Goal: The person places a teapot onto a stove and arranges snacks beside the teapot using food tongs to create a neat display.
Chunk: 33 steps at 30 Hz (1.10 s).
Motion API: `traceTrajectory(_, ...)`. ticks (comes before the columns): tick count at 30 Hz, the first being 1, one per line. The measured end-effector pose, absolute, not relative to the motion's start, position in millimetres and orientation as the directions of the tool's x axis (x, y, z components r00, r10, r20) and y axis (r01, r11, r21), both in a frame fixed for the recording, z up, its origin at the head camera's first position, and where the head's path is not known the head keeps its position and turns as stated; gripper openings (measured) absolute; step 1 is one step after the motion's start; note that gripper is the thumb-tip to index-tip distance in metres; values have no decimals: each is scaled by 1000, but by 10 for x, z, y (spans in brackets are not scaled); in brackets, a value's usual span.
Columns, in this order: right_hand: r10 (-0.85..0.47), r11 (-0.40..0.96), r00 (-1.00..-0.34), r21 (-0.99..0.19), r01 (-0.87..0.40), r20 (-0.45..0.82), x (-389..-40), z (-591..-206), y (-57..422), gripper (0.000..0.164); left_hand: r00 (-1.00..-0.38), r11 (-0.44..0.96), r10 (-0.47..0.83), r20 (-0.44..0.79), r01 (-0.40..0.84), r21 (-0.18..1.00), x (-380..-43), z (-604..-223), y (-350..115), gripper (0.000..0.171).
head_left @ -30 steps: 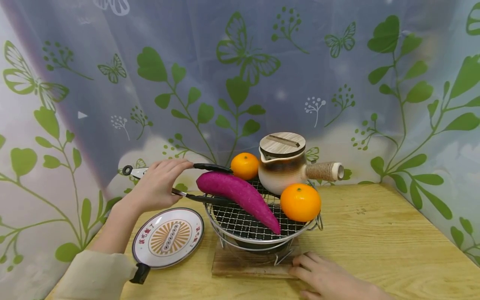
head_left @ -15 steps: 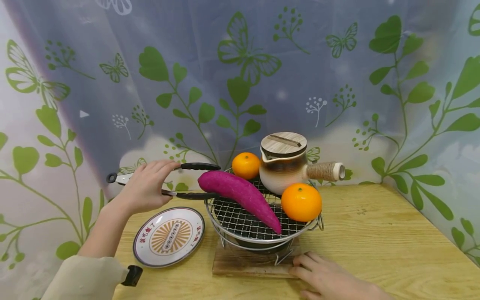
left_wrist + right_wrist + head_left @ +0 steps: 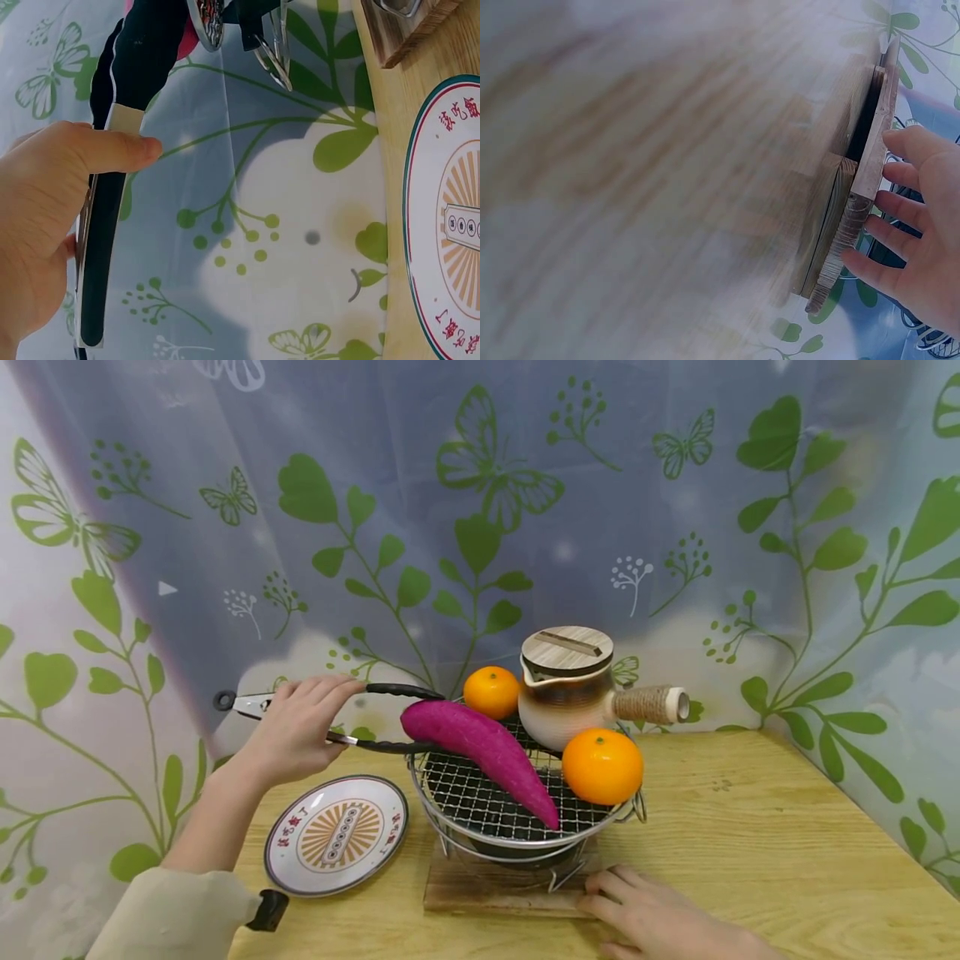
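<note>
In the head view, my left hand [image 3: 300, 727] grips a pair of metal tongs [image 3: 390, 747] with black tips. The tips are spread on either side of the thick left end of a purple sweet potato [image 3: 480, 747], which lies slantwise on a round wire grill [image 3: 480, 814]. In the left wrist view, the thumb presses along the tongs [image 3: 105, 247]. My right hand [image 3: 645, 906] rests its fingers on the right front corner of the wooden board [image 3: 495, 893] under the grill. The right wrist view shows the fingertips against the board's edge [image 3: 847, 232].
An orange [image 3: 602, 767] sits at the grill's right, and a smaller one [image 3: 491, 692] at its back. Behind stands a clay pot [image 3: 562, 706] with a wooden lid and rope-wrapped handle. A white patterned plate [image 3: 337, 878] lies left of the grill on the wooden table [image 3: 720, 810].
My left hand drew the tongs leftward along the sweet potato toward its thick end, then shifted slightly right with the tips closer together. The sweet potato hardly moved; the right hand stayed put.
</note>
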State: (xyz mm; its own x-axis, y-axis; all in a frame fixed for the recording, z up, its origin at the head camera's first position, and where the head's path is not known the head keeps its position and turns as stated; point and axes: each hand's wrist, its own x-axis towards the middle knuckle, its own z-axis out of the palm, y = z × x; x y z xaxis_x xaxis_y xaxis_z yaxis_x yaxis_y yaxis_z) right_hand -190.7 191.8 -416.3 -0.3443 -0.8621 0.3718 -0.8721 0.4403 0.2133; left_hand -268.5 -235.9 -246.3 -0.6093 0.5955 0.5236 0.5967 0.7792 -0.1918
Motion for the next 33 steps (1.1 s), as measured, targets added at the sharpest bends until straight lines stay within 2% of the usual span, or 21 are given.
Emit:
traceTrajectory(7,-863,440,-352,198,-876,363,-1901,-4172,1913,38,-616,777,594,517,605,-173,-2726,-2479,-2337,74)
traceTrajectory(19,-863,440,-346,209,-873,369,-1906,-4167,1915,39,-692,820,536,483,562,-104,-2697,-2534,-2434,79)
traceTrajectory(33,-857,458,-376,187,-869,352,-1895,-4157,1906,39,-733,852,481,481,520,-60,-2571,-2607,-2665,82)
